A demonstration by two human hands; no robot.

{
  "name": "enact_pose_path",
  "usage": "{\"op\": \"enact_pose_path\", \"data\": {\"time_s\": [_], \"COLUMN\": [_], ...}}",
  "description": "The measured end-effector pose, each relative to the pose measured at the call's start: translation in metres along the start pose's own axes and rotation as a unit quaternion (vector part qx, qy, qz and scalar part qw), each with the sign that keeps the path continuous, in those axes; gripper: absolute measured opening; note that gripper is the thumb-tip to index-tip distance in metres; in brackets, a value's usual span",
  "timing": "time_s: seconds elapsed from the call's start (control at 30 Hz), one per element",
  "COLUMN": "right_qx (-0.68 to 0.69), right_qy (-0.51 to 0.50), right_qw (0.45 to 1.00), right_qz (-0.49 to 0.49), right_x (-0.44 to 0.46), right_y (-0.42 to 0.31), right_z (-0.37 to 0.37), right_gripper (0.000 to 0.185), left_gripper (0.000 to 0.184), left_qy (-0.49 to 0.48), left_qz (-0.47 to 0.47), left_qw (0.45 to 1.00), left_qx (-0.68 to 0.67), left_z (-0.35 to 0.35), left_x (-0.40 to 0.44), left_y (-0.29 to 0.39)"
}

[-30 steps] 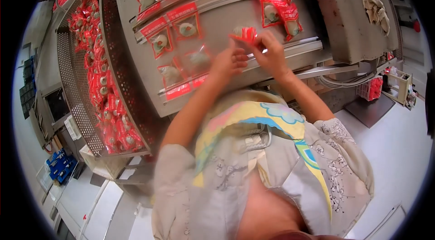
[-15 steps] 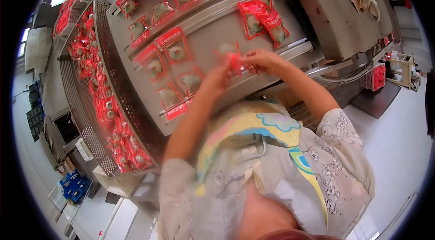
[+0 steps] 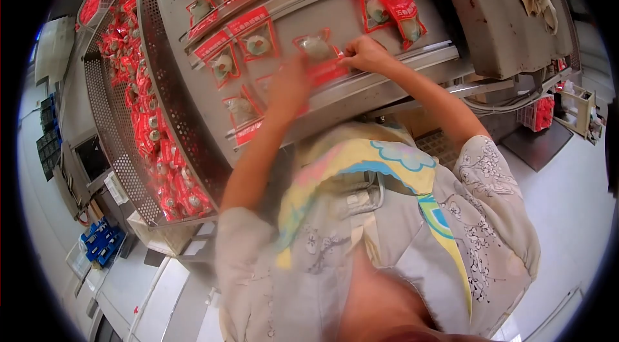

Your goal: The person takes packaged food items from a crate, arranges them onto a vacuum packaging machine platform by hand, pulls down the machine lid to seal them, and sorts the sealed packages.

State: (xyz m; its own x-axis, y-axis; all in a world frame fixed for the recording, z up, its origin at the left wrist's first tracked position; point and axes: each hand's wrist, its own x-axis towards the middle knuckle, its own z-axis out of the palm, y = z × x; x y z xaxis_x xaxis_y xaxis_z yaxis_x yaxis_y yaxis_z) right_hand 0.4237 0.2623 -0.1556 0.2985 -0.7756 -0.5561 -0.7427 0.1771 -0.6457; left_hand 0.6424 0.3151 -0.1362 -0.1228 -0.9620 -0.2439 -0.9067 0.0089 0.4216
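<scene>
A red-and-clear plastic packet (image 3: 316, 47) with a pale, egg-like item inside lies on the metal worktop, its red end toward the front metal bar. My right hand (image 3: 367, 55) has its fingers pinched at the right corner of that red end. Left of it is my left hand (image 3: 290, 84), over or beside another packet that it partly covers; motion blurs its fingers. Two similar packets (image 3: 258, 43) (image 3: 224, 64) lie farther left, and one more packet (image 3: 241, 110) rests below them near the front bar.
A perforated metal tray (image 3: 149, 39) full of red packets stands at the left. Several overlapping packets (image 3: 376, 10) lie at the upper right, beside a metal housing (image 3: 496, 26) with a cloth (image 3: 535, 0) on it. More packets line the rear bar (image 3: 303, 3).
The packet between my hands was held up and blurred; now it lies flatter on the worktop. My left hand has moved left, away from my right. Another person's arm has left the top-left view.
</scene>
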Motion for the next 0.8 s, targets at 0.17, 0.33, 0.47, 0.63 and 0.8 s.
{"op": "enact_pose_path", "data": {"time_s": [0.17, 0.33, 0.47, 0.63, 0.8], "right_qx": [-0.086, -0.02, -0.031, -0.013, -0.056], "right_qy": [-0.065, -0.127, -0.072, 0.033, 0.418], "right_qw": [0.994, 0.992, 0.996, 0.997, 0.893], "right_qz": [-0.029, 0.008, -0.04, -0.067, -0.155], "right_x": [0.002, 0.003, 0.006, -0.008, -0.031], "right_y": [0.002, -0.005, 0.009, 0.005, -0.011], "right_z": [-0.002, -0.016, 0.0, -0.007, -0.082], "right_gripper": [0.031, 0.03, 0.033, 0.029, 0.036], "left_gripper": [0.047, 0.048, 0.046, 0.048, 0.053], "left_qy": [-0.067, -0.079, -0.043, -0.041, 0.091], "left_qz": [-0.012, -0.03, -0.074, -0.038, 0.189], "left_qw": [0.997, 0.995, 0.996, 0.998, 0.976], "left_qx": [0.042, -0.055, -0.038, -0.024, -0.059], "left_z": [-0.003, -0.006, -0.007, -0.02, -0.018], "left_x": [-0.002, 0.004, 0.003, -0.008, -0.039], "left_y": [0.003, -0.001, 0.011, 0.018, 0.032]}}
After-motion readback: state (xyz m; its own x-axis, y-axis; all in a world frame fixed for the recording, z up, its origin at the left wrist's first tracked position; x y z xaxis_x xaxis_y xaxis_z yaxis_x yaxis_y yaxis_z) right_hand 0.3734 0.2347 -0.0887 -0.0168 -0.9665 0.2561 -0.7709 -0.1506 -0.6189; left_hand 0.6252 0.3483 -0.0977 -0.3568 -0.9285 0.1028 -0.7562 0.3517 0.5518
